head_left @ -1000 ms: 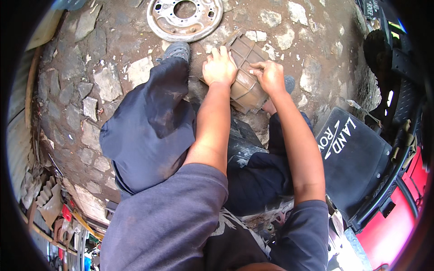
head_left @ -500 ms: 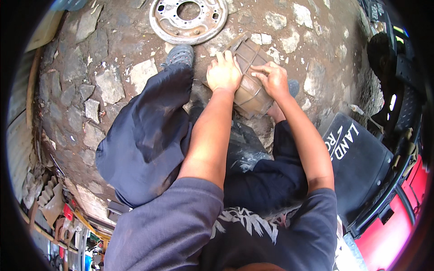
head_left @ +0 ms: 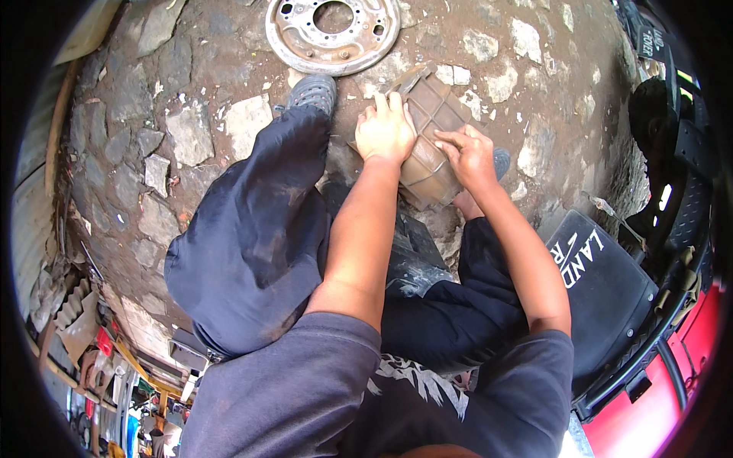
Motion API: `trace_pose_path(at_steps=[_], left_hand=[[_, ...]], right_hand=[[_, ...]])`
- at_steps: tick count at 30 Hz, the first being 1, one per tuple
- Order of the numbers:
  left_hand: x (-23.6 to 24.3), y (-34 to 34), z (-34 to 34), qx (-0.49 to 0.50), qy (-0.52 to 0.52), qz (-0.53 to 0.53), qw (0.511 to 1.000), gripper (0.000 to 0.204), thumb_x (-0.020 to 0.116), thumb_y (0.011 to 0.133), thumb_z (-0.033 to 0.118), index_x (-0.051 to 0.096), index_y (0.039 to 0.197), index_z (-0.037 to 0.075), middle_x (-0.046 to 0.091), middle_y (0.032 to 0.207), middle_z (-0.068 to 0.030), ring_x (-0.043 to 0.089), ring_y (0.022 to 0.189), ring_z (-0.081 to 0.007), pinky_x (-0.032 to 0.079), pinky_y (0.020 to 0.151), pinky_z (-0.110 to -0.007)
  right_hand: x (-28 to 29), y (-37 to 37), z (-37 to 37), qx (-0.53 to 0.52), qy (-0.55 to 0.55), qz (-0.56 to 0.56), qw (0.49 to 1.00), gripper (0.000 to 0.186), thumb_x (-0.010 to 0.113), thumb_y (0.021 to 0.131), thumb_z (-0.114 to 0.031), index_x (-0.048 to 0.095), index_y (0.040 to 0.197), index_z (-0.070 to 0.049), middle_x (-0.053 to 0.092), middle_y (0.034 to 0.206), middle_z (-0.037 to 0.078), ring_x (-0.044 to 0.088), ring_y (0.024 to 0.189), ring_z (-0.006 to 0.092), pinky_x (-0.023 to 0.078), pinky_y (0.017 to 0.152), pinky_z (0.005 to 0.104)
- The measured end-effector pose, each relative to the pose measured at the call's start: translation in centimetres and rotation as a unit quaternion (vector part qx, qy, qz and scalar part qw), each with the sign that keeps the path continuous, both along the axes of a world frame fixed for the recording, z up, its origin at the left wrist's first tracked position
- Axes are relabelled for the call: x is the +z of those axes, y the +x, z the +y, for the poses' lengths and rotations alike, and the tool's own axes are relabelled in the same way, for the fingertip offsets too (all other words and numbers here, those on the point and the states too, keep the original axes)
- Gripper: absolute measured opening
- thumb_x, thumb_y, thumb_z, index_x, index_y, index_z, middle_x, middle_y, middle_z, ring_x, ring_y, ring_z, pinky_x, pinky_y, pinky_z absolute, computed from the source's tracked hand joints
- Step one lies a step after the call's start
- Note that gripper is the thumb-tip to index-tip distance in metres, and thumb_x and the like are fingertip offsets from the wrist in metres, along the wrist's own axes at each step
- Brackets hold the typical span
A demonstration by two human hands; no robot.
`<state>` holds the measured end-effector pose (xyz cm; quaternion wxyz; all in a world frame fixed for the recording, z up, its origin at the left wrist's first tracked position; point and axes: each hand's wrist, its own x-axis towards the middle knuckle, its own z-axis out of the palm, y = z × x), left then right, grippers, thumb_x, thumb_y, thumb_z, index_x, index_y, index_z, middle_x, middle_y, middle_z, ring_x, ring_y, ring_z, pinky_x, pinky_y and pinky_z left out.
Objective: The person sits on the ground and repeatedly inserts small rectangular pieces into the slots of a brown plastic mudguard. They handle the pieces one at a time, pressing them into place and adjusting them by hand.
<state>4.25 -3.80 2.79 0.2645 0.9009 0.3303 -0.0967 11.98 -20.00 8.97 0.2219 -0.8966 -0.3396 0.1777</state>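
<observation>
"Where's the ribbed brown casing (head_left: 435, 107)?"
"Between the left hand (head_left: 385, 130), spread wide on its left side, and the right hand (head_left: 472, 156), pinched narrow over its right."
"Pinching something?"
"Can't tell."

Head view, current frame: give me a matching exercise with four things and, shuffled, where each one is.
Things
1. left hand
2. ribbed brown casing
3. round metal plate
4. black flap

Places
A. at the picture's top edge
B. on the picture's right side, beyond the right forearm
C. laid on the casing
D. on the ground, between the person's shoes

Pairs: 1-C, 2-D, 3-A, 4-B
</observation>
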Motion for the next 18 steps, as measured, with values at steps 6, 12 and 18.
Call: trace_pose_path(at_steps=[6,12,18], left_hand=[[0.6,0.1,0.0,-0.006,-0.003,0.0,1.0,0.034,0.052,0.105,0.037,0.057,0.123,0.009,0.061,0.126,-0.018,0.069,0.11,-0.0368,0.053,0.097,-0.05],[0.0,0.0,0.0,0.002,0.002,0.002,1.0,0.033,0.052,0.105,0.037,0.057,0.123,0.01,0.061,0.125,-0.018,0.069,0.111,-0.0368,0.053,0.097,-0.049],[0.7,-0.2,-0.4,-0.008,-0.001,0.007,1.0,0.032,0.052,0.104,0.037,0.057,0.123,0.01,0.061,0.125,-0.0178,0.069,0.111,-0.0365,0.053,0.097,-0.049]], right_hand=[[-1.0,-0.3,-1.3,0.005,0.003,-0.048,0.999,0.026,0.085,0.08,-0.013,0.084,0.107,-0.013,0.064,0.078,0.012,0.064,0.071,0.0295,0.055,0.068,0.0416],[-0.3,-0.2,-0.2,0.032,-0.025,-0.039,0.998,0.022,0.082,0.083,-0.011,0.084,0.104,-0.013,0.064,0.08,0.012,0.067,0.074,0.0306,0.057,0.07,0.043],[0.0,-0.9,-1.6,0.005,-0.039,-0.05,0.998,0.021,0.082,0.083,-0.009,0.084,0.104,-0.013,0.065,0.081,0.013,0.067,0.075,0.0315,0.057,0.071,0.043]])
